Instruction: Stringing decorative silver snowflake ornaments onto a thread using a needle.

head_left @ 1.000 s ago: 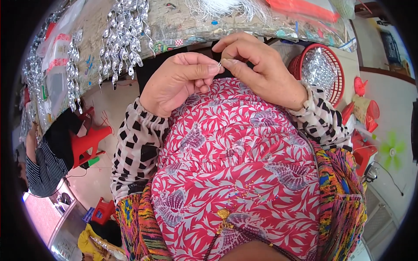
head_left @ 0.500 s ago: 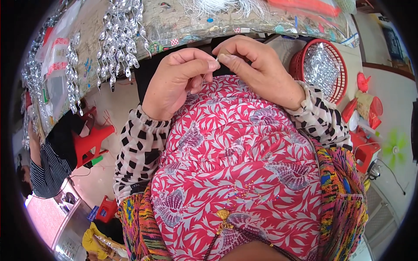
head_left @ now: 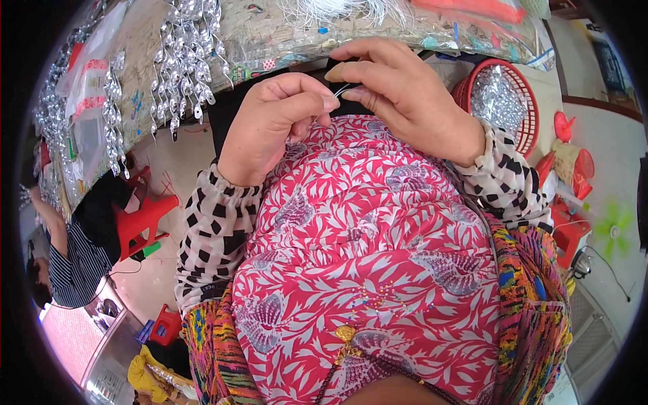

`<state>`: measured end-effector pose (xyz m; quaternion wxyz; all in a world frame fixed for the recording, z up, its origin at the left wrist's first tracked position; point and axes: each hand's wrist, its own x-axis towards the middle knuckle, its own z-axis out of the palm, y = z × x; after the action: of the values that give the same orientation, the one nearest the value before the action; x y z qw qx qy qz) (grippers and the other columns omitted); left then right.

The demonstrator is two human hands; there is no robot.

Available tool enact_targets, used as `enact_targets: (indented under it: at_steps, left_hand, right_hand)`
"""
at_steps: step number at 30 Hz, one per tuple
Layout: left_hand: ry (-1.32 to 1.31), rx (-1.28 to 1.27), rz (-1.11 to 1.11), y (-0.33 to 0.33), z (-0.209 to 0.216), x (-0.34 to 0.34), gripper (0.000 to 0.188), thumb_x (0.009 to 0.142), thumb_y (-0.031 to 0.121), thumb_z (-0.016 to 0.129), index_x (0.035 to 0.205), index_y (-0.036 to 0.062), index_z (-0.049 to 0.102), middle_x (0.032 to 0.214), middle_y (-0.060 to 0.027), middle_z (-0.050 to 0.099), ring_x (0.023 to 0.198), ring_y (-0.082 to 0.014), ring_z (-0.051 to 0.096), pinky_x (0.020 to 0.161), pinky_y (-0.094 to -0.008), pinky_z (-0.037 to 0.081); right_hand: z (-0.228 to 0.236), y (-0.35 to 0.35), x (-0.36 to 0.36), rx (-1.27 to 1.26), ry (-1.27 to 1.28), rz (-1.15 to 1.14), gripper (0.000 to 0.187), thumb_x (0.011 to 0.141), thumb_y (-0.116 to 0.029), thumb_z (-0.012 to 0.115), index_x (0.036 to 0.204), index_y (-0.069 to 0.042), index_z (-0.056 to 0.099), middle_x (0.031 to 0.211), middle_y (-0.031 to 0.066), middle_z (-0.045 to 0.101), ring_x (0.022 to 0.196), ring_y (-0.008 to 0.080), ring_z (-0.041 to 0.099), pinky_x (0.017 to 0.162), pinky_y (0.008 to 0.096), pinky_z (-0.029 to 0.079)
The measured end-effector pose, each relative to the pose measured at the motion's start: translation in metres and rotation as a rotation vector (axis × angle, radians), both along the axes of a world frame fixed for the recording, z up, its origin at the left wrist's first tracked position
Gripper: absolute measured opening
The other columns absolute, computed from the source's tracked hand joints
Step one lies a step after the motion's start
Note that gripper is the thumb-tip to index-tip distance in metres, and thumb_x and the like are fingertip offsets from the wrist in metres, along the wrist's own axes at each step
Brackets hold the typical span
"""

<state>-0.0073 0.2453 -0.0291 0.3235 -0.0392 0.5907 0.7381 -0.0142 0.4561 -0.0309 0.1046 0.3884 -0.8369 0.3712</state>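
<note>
A thin white cord (head_left: 341,90) sticks out as a short loop or ends from between the thumb and forefinger of my left hand (head_left: 273,118), which pinches it. Close beside it hovers my right hand (head_left: 412,94), its forefinger lifted away from the thumb. The cord's tip lies near that thumb, and I cannot tell whether they touch. Both hands are over my lap, just in front of the table edge. On the table's far side lies a bundle of white cords (head_left: 337,12). Strands of silver, shiny beads (head_left: 185,64) hang over the edge to the left.
A red basket (head_left: 532,111) of silver beads stands at right beyond my forearm. More silver strands and clear plastic bags (head_left: 91,101) hang at the far left. A red stool (head_left: 145,223) and another person (head_left: 81,250) are at left. A green fan (head_left: 613,231) spins at right.
My right hand has moved a little right, and its forefinger has parted from the thumb, so the white cord shows more. The left hand has stayed in place.
</note>
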Motion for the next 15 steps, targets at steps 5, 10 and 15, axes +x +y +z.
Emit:
enact_targets:
  at_steps: [5, 10, 15]
  left_hand:
    - [0.002, -0.036, -0.029, 0.000, 0.002, 0.000, 0.009, 0.083, 0.009, 0.062, 0.087, 0.0027, 0.066, 0.070, -0.0015, 0.061, 0.053, -0.0023, 0.041, 0.050, -0.0171, 0.030]
    - [0.059, -0.095, -0.128, -0.004, -0.001, -0.001, 0.013, 0.087, 0.012, 0.061, 0.093, 0.0019, 0.066, 0.075, -0.0019, 0.064, 0.057, -0.0021, 0.046, 0.054, -0.0161, 0.034]
    - [0.178, -0.121, -0.065, -0.010, -0.006, 0.000, 0.015, 0.088, 0.011, 0.061, 0.098, 0.0014, 0.066, 0.085, -0.0018, 0.065, 0.066, -0.0038, 0.051, 0.061, -0.0164, 0.040]
  right_hand:
    - [-0.001, 0.001, -0.002, 0.054, -0.004, 0.074, 0.014, 0.083, -0.003, 0.059, 0.096, -0.003, 0.057, 0.099, 0.0101, 0.057, 0.093, 0.0284, 0.054, 0.080, 0.0365, 0.043]
    - [-0.007, 0.004, -0.004, 0.086, -0.011, 0.055, 0.008, 0.083, -0.002, 0.056, 0.090, -0.001, 0.052, 0.090, 0.0114, 0.054, 0.086, 0.0290, 0.053, 0.073, 0.0376, 0.042]
    - [-0.010, 0.010, 0.000, -0.411, -0.981, 0.186, 0.012, 0.095, -0.014, 0.050, 0.093, -0.002, 0.053, 0.096, 0.0076, 0.060, 0.082, 0.0126, 0.057, 0.075, 0.0241, 0.044]
